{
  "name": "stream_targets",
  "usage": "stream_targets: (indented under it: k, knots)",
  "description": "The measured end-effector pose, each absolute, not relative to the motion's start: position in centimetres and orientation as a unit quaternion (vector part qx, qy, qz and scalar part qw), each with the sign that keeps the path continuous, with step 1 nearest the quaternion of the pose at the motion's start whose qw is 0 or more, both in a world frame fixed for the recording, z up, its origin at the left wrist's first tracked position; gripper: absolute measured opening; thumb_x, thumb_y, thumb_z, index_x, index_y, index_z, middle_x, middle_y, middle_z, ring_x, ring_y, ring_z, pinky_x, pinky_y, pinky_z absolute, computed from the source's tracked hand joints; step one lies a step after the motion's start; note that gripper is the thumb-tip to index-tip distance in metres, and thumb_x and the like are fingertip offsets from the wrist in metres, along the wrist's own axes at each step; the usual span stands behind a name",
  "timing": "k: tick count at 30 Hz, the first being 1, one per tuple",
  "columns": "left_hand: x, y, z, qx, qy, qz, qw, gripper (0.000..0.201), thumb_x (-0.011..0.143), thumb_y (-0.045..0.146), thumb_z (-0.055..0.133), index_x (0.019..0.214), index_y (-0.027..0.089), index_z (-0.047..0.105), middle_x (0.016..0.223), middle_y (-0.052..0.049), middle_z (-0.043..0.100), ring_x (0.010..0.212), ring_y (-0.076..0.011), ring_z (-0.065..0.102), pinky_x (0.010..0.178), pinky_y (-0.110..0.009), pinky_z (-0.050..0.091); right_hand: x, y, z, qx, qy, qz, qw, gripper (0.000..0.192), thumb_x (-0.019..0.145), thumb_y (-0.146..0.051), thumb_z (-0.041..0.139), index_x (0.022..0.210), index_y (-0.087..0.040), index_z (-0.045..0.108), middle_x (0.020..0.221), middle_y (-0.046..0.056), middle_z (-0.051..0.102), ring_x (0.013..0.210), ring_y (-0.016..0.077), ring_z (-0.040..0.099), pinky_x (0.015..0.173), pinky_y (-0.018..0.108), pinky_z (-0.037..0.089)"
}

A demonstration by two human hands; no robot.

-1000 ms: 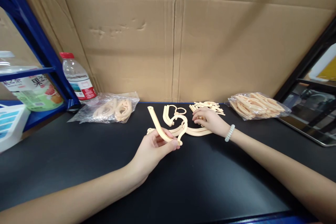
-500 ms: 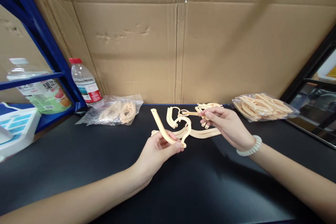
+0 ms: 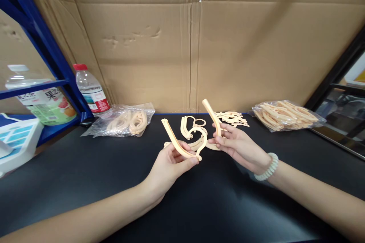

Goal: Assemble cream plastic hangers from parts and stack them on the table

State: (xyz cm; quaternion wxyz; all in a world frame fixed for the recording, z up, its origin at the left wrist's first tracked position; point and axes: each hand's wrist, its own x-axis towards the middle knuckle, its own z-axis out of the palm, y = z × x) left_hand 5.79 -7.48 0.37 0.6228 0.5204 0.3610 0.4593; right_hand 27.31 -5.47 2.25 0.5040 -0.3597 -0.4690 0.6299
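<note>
My left hand [image 3: 173, 163] grips a cream plastic hanger piece, an arm joined to a hook [image 3: 204, 136], near the joint. Tilted up to the left, its channelled arm [image 3: 172, 134] rises out of my fingers. Between the thumb and fingers of my right hand [image 3: 242, 146] stands a loose hanger arm [image 3: 212, 114], nearly upright, its lower end hidden by the fingers. The two held pieces are apart. Behind them on the black table [image 3: 194, 205] lie assembled hangers [image 3: 186, 127], partly covered by my hands. A heap of loose hanger parts [image 3: 232, 117] lies beyond my right hand.
Clear bags of hanger parts lie at the back left [image 3: 129, 121] and back right [image 3: 286, 115]. A red-capped bottle [image 3: 92, 91] stands by the blue rack [image 3: 61, 60], with a larger bottle [image 3: 45, 98] and a white-and-blue tray [image 3: 19, 140]. Cardboard [image 3: 142, 57] walls the back.
My right hand has come slightly nearer, turning the hanger arm from lying sideways over the table to nearly upright. My left hand and its piece have hardly moved.
</note>
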Motion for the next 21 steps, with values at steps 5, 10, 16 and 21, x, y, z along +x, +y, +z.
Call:
stream_targets:
  k: [5, 10, 16, 21]
  knots:
    - [5.9, -7.5, 0.6, 0.504, 0.366, 0.469, 0.627, 0.039, 0.07, 0.019, 0.08, 0.094, 0.018, 0.05, 0.08, 0.001, 0.071, 0.08, -0.0133, 0.067, 0.083, -0.029, 0.049, 26.8, -6.1, 1.9, -0.354, -0.489, 0.649, 0.463, 0.023, 0.075, -0.026, 0.076, 0.091, -0.019, 0.061, 0.094, 0.001, 0.064, 0.101, 0.0188, 0.064, 0.087, 0.029, 0.051]
    - [5.9, -7.5, 0.5, 0.505, 0.359, 0.47, 0.628, 0.038, 0.071, 0.017, 0.079, 0.093, 0.019, 0.048, 0.08, 0.002, 0.069, 0.081, -0.0124, 0.065, 0.085, -0.029, 0.048, 26.0, -6.6, 1.3, -0.358, -0.521, 0.618, 0.467, 0.028, 0.074, -0.028, 0.078, 0.095, -0.019, 0.061, 0.094, 0.002, 0.064, 0.095, 0.0178, 0.063, 0.083, 0.031, 0.05]
    - [6.0, -7.5, 0.5, 0.512, 0.354, 0.468, 0.628, 0.035, 0.071, 0.013, 0.078, 0.09, 0.018, 0.049, 0.079, 0.003, 0.067, 0.08, -0.0116, 0.063, 0.085, -0.029, 0.047, 25.6, -6.7, 0.5, -0.338, -0.566, 0.594, 0.461, 0.021, 0.072, -0.028, 0.078, 0.084, -0.018, 0.063, 0.088, 0.001, 0.064, 0.069, 0.0109, 0.057, 0.061, 0.024, 0.048]
    - [6.0, -7.6, 0.7, 0.512, 0.343, 0.469, 0.634, 0.035, 0.07, 0.012, 0.077, 0.09, 0.018, 0.049, 0.08, 0.002, 0.067, 0.08, -0.0124, 0.063, 0.086, -0.03, 0.047, 25.3, -6.9, 0.6, -0.322, -0.58, 0.594, 0.456, 0.02, 0.075, -0.029, 0.075, 0.089, -0.019, 0.066, 0.084, 0.001, 0.066, 0.074, 0.0139, 0.063, 0.073, 0.03, 0.053]
